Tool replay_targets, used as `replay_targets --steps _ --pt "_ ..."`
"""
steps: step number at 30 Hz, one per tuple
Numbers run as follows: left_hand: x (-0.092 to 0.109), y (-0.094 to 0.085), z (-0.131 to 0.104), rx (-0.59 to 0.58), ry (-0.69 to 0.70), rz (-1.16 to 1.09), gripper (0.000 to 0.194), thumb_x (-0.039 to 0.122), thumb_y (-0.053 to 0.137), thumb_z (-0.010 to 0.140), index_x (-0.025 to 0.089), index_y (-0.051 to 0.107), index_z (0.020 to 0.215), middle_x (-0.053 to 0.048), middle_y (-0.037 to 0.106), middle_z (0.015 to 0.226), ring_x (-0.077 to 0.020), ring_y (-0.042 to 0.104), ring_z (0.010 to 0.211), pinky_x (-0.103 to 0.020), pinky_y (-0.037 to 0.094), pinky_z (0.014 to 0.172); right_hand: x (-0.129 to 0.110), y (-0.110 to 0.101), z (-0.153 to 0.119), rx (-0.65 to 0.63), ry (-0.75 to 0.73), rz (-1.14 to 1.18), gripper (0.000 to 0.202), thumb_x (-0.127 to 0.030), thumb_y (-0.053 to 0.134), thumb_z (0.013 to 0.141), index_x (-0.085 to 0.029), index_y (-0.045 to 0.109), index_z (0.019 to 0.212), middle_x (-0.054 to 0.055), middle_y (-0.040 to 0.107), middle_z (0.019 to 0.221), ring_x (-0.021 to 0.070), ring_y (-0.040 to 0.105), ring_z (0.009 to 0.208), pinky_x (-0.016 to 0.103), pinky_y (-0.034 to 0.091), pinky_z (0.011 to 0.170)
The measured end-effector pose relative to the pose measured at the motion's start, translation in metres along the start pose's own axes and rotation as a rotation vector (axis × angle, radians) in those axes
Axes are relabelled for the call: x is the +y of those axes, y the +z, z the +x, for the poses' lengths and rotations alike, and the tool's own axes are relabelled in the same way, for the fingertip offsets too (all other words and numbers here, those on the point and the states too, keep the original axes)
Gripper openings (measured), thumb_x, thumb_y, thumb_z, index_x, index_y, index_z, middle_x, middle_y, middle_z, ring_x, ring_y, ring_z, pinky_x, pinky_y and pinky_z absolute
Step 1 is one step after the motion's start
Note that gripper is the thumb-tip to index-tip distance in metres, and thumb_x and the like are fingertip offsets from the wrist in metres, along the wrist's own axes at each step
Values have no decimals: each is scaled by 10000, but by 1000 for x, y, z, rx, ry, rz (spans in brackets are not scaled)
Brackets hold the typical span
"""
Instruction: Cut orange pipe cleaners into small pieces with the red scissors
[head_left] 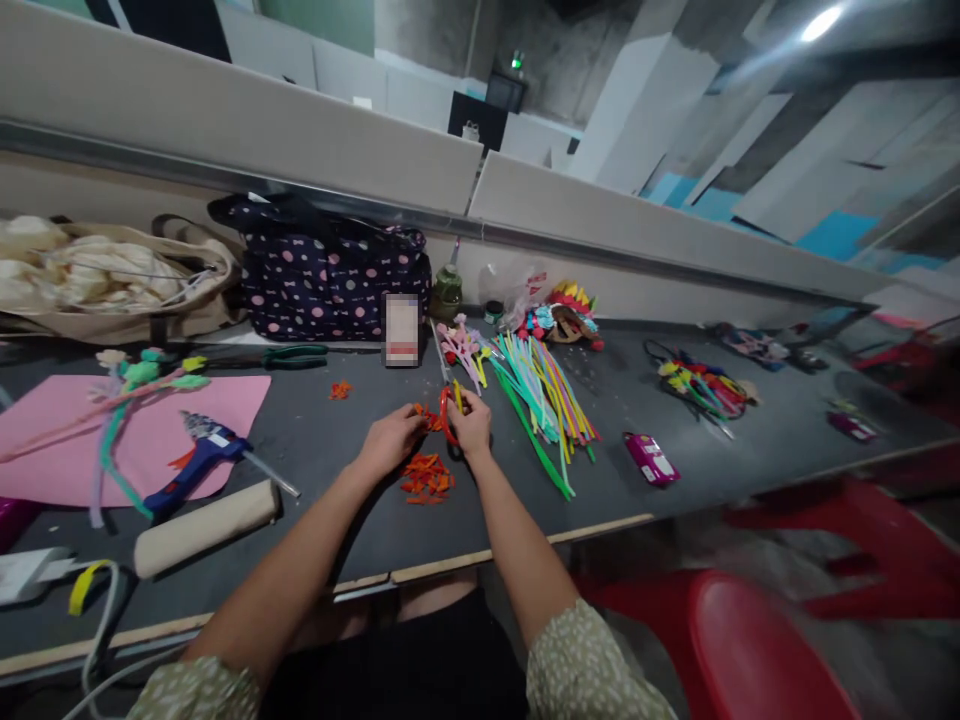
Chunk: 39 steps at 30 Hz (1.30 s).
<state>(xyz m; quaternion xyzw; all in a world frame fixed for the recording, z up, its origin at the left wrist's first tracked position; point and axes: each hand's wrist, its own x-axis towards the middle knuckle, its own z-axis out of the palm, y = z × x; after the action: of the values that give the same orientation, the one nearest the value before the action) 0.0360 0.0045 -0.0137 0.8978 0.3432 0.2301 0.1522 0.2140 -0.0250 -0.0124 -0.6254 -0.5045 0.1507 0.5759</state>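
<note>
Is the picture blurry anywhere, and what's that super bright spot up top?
Head view, top right: a ceiling light glares white; head view, right side: the far purple packet looks smeared; head view, middle: the orange scraps look clearer.

You are facing a crowded bench (450,535).
Along its back edge, you are seeing a tan bag (202,315) standing at the left, a polka-dot bag (330,280) beside it, then a green bottle (448,290); toward the left end, a pink sheet (244,405) is lying under a blue glue gun (206,455), and a beige roll (206,528) is resting nearer the front edge; right of centre, colourful pipe cleaners (540,390) are lying bunched, and a magenta packet (651,460) is sitting near the front edge.
</note>
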Motion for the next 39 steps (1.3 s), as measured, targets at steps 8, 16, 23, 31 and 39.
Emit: replay_targets --steps 8,16,23,31,39 --pt "0 -3 1 53 -53 -132 240 367 472 882 218 659 908 -54 581 920 -164 558 778 -261 405 690 -1 1 -2 -8 -21 -24 281 -420 612 750 -174 683 866 5 608 731 120 489 603 228 418 579" --pt "-5 -7 4 60 -136 -254 169 315 507 843 197 629 846 -52 645 846 -194 581 795 -298 420 717 -3 1 -3 -5 -18 -39 286 -419 621 740 -175 686 875 2 613 756 110 495 596 227 423 584" --pt "-4 -9 3 112 -80 -266 290 217 413 872 210 634 1060 -69 602 947 -186 571 849 -284 421 750 -2 1 -3 -17 -33 -80 297 -433 621 752 -183 692 895 3 608 754 109 481 589 230 407 580" --pt "3 -11 3 68 -121 -160 227 224 370 896 207 596 900 -61 531 926 -173 534 787 -271 401 693 -2 0 -4 -19 -56 -96 281 -428 636 753 -178 690 871 -1 584 738 112 476 591 232 399 578" --pt "1 -11 5 144 -139 -339 139 278 455 858 199 569 868 -46 561 904 -179 539 834 -301 427 764 -3 -1 -5 -20 -84 -136 284 -448 627 768 -190 687 870 -5 585 731 114 479 592 235 410 587"
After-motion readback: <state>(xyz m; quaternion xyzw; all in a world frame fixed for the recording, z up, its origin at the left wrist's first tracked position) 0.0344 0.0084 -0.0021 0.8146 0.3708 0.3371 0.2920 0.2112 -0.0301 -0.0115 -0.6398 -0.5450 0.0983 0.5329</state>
